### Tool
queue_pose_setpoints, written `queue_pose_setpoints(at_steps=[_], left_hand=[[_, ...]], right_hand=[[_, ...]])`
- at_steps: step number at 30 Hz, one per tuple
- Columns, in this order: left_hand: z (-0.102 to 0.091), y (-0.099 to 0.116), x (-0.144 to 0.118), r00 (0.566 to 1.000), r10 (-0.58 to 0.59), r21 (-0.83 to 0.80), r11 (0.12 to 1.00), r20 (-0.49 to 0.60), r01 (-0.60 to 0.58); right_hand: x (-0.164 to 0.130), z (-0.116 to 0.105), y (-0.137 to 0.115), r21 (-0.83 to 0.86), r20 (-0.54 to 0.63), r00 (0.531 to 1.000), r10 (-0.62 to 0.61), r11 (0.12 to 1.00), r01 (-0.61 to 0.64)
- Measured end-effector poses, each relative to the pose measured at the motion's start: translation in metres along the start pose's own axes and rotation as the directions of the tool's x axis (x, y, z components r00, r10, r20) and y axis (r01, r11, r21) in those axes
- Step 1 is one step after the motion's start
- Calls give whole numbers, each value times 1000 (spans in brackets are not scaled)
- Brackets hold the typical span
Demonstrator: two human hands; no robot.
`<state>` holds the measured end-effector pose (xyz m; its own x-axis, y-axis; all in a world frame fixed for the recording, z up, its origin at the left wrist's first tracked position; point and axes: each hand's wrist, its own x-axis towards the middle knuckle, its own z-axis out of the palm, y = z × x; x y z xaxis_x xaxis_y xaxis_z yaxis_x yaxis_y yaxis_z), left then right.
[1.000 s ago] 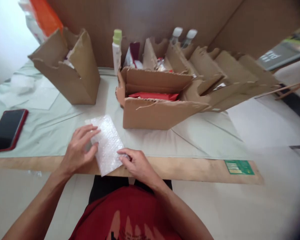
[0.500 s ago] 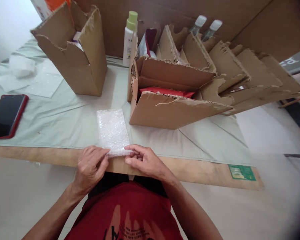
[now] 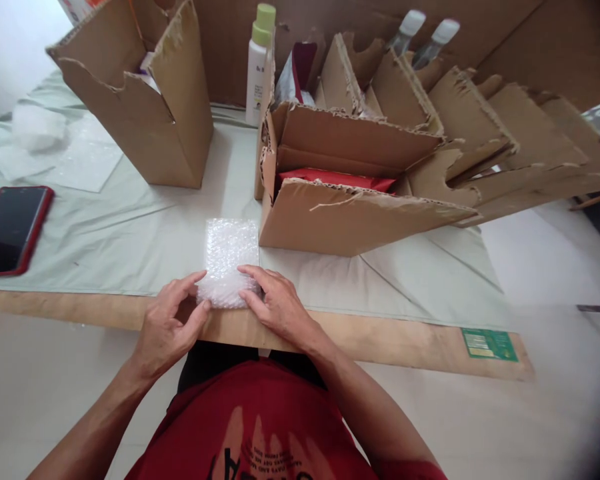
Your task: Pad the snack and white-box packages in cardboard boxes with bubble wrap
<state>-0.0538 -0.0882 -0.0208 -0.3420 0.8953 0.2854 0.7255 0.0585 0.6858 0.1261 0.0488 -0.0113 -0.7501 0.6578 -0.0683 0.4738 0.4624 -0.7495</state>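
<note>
A sheet of clear bubble wrap (image 3: 230, 243) lies on the cloth at the table's front edge, its near end folded back over itself. At its near left corner is my left hand (image 3: 173, 319), thumb and forefinger spread apart, the tips at the fold. My right hand (image 3: 280, 303) rests on the right side of the folded part, forefinger and thumb stretched out and apart. Neither hand is closed round the wrap. The other fingers of both hands are partly hidden.
Just beyond the wrap stands a row of cardboard compartments (image 3: 360, 220) holding a red packet (image 3: 337, 179). A tall cardboard box (image 3: 145, 133) and a white bottle (image 3: 256, 73) are behind. At left lie a phone (image 3: 10, 230) and more bubble wrap (image 3: 87, 150). A wooden edge (image 3: 380, 333) borders the table.
The near end of the bubble wrap has been folded over away from me, making it shorter. My hands have moved slightly forward, and their pinched fingers have spread apart.
</note>
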Motion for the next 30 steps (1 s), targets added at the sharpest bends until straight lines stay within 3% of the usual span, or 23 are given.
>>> queue_pose_setpoints(at_steps=[4,8,9,11,14,17,19,22,25,27,30], left_hand=[[9,-2,4,999,-16,82,996,-46,20],[16,-2,9,999,-15,172,985,-36,21],[17,-1,10,999,-10,192,981,-31,16],[16,-1,11,999,24,228,974,-45,-13],[11,-1,9,984,155,252,959,-90,-128],[2,-2,3,947,321,197,929,-3,-314],[-4,-2,0,929,366,135,919,51,-369],[-9,-3,3,958,279,42,958,65,-282],[-3,-5,14,985,162,33,986,55,-164],[6,-8,23,993,120,95,988,21,-122],[15,-12,32,996,79,169,983,-30,-73]], right_hand=[[-6,1,0,-47,-47,999,-2,999,0],[-32,-4,-5,-235,-253,947,-198,962,138],[-37,-5,-6,-298,-241,933,-269,935,193],[-41,-6,-7,-388,-101,922,-374,868,309],[-30,-3,-3,-426,75,908,-411,810,402],[-16,-4,2,-342,49,922,-383,861,376],[-12,-7,1,-231,41,942,-332,914,333],[-14,-13,-2,-115,70,970,-234,964,241],[-18,-15,-6,-231,-36,982,-186,957,172],[-18,-13,-8,-359,-108,962,-252,912,199],[-13,-8,-10,-442,3,928,-372,832,334]])
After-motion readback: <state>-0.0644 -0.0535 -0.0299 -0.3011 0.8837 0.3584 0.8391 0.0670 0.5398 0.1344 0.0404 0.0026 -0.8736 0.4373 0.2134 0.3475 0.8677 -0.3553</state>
